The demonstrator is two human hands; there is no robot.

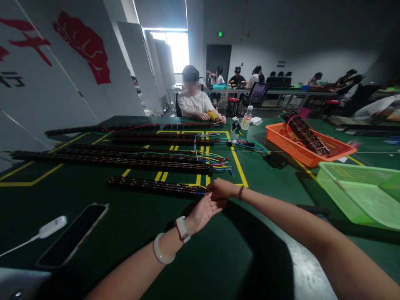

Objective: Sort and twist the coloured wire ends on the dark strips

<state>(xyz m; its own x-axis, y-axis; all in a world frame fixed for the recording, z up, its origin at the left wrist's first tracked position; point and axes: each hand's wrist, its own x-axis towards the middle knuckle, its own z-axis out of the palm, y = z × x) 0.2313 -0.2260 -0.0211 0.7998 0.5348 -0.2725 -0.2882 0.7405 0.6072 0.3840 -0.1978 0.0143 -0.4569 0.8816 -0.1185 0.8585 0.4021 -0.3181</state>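
Observation:
The nearest dark cable bundle (150, 185) lies lengthwise on the green table, with yellow and blue wires coming out of its right end. At that end my left hand (204, 211), palm turned up, pinches the wire ends with thumb and forefinger; its other fingers are loosely curled. From the right, my right hand (221, 188) is closed over the same wires, its fingertips mostly hidden. Just beyond lies a longer cable bundle (125, 160), whose yellow, blue and red wires (223, 160) end in metal ring terminals.
More cable bundles (162, 138) lie farther back. At right stand an orange basket (281, 143) holding a bundle and a green basket (331, 187). A phone (75, 233) and white charger (53, 226) lie at left. Across the table a person (195, 100) handles a yellow tool (213, 116).

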